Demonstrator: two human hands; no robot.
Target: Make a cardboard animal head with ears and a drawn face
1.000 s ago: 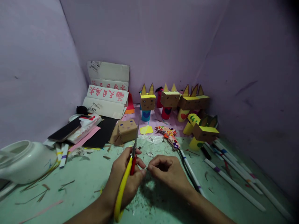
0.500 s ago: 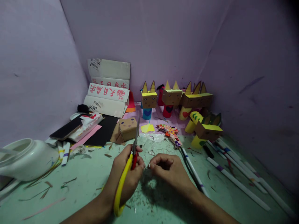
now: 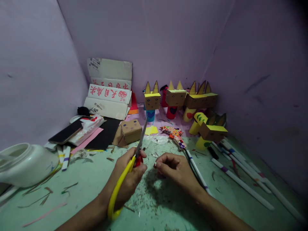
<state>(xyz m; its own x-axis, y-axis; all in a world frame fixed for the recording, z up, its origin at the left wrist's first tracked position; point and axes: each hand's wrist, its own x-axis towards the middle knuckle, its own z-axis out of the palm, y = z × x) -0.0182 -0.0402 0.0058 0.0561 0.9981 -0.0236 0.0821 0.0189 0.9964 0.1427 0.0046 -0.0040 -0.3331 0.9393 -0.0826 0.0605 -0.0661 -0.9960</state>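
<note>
Scissors [image 3: 122,175] with yellow and red handles lie in my left hand [image 3: 131,179], its fingers wrapped around them and the blades pointing up and away. Just to the right, my right hand [image 3: 174,168] is closed in a pinch, with a tiny whitish bit between thumb and forefinger that is too small to name. The two hands are a short gap apart above the green tabletop [image 3: 81,208]. Beyond the blades sits a small cardboard box head [image 3: 131,131] with drawn dots.
Box-headed figures [image 3: 152,102] with pointed ears stand at the back. White sticks [image 3: 243,184] lie at right, a patterned cloth piece [image 3: 176,138] in the middle. At left are a white teapot [image 3: 36,165], a black phone [image 3: 66,130] and folded cardboard [image 3: 109,96]. Scraps litter the table.
My hands have drawn slightly apart. The scissors' handle has swung a little left and the blades tilt more to the right. The view has shifted slightly.
</note>
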